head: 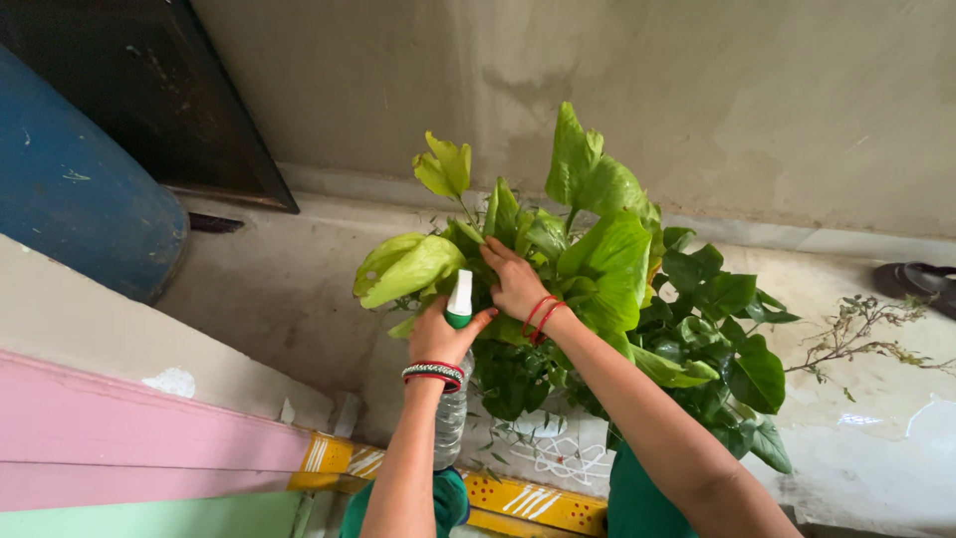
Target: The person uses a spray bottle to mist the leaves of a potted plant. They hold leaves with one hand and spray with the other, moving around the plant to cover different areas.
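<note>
Head view, looking down past two bare forearms. Nearest the camera, a yellow painted strip (518, 498) with white line patterns runs along a step edge, with a pink band (119, 428) to its left. Just above it, the left hand (438, 337) is closed around the neck of a clear plastic spray bottle (450, 408), thumb up by the white and green nozzle (459, 299). The bottle's long axis stands nearly upright, its body hanging below the fist and its nozzle pointing away toward the leaves. I see no label on the clear body. Beaded bangles sit on that wrist.

Slightly farther on and to the right, the right hand (516, 282) lies palm-down among the foliage, fingers curled over the light green leaves (597, 259) as if parting or holding them; red threads circle its wrist. The leafy plant (697, 329) lies straight ahead of both hands, the right hand already in it, the left just short of it, nozzle touching or nearly touching the closest leaves. Darker leaves spread to the right.

Beyond, a stained concrete floor (279, 289), a blue barrel (80, 189) at far left, and a bare grey wall (757, 100).
</note>
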